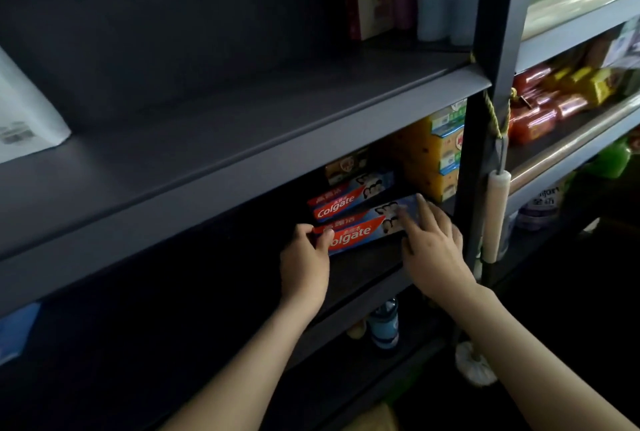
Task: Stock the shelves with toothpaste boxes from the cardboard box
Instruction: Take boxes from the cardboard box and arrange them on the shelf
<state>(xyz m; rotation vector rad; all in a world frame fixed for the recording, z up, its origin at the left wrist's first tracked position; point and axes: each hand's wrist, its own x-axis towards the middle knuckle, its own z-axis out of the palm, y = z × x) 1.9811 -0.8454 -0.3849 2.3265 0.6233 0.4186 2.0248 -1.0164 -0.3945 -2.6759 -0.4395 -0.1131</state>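
A red and blue toothpaste box (360, 231) lies lengthwise on the dark middle shelf (367, 278). My left hand (304, 261) grips its left end, thumb across the front face. My right hand (433, 243) rests on its right end with the fingers stretched out straight. Just behind it a second toothpaste box (349, 200) of the same kind lies on the shelf, and a third, darker box (346, 165) sits behind that. The cardboard box is out of view.
Yellow cartons (434, 157) are stacked right of the toothpaste. A dark upright post (485, 112) with a rope and a white handle (497, 216) bounds the bay. The upper shelf (242, 125) carries a white package (24, 119). Bottles (382, 325) stand below.
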